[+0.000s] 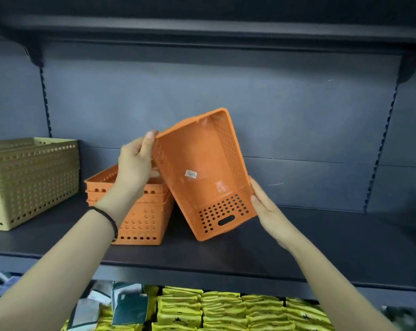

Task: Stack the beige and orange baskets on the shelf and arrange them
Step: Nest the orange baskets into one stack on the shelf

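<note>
Orange basket (pixel 202 173) tilted, empty, held by both hands.

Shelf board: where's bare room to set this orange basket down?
The widest bare patch of the shelf lies right of the held orange basket, out to the right upright. A narrow strip separates the beige stack from the orange stack. The left is crowded.
</note>
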A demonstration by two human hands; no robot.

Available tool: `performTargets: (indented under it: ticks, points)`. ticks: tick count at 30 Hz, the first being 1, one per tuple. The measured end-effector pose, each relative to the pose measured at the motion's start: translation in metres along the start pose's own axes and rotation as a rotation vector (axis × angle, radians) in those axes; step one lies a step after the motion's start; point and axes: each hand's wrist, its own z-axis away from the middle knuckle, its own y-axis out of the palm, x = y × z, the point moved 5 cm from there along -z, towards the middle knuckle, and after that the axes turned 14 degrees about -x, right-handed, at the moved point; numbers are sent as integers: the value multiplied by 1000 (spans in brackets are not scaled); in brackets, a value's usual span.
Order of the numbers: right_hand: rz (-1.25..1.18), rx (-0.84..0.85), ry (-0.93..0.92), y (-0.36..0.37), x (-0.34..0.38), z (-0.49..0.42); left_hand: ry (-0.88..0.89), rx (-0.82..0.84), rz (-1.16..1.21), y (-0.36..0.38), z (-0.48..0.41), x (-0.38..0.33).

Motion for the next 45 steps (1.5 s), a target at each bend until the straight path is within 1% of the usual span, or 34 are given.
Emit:
performTargets:
  ticks: [2, 4, 8, 12, 15, 17, 19, 20, 24, 26, 28, 29, 31, 33, 35, 38, 41, 42, 43, 45]
  points:
    - [-8, -26, -87, 6, 21, -14, -82, 9, 36, -8, -7, 4]
    - [12, -113, -183, 9, 40, -29, -126, 22, 72, -14, -11, 4]
    - [133, -316, -313, 8, 66, -61, -129, 25, 67, -20, -24, -1]
    - [317, -411, -398, 8, 93, -99, -137, -24, -13, -32, -54, 1]
    - [411, -432, -517, 10, 122, -117, -237, -54, 22, -39, -78, 10]
    - [476, -497, -579, 9, 133, -120, -342, -84, 88, -45, -88, 17]
    - [421, -558, -556, 6, 130, -118, -424, -109, 193, -54, -95, 27]
    - [355, -553, -509, 8, 125, -116, -458, -123, 245, -59, -97, 31]
    - [-55, -443, -165, 42, 96, -98, -576, -216, 365, -75, -101, 50]
    - [-180, -336, -84, 71, 86, -81, -614, -244, 373, -79, -98, 56]
    - [-265, -197, -78, 100, 80, -65, -640, -244, 341, -83, -95, 62]
    - [-291, -158, -95, 110, 79, -59, -643, -232, 318, -86, -93, 65]
    - [-317, -164, -140, 122, 77, -58, -602, -193, 224, -93, -92, 68]
    - [-331, -234, -178, 124, 78, -67, -472, -155, 37, -101, -91, 61]
    - [-342, -291, -187, 123, 79, -82, -288, -152, -105, -108, -89, 49]
    - [-420, -336, -151, 124, 84, -110, -36, -161, -184, -117, -82, 32]
    - [-457, -336, -86, 129, 89, -137, 260, -94, -297, -122, -75, 29]
    - [-464, -336, -59, 132, 88, -145, 323, -68, -327, -123, -73, 33]
    - [-469, -332, -32, 136, 85, -151, 344, -41, -343, -123, -71, 37]
    - [-460, -308, 25, 145, 82, -156, 331, 33, -320, -122, -64, 45]
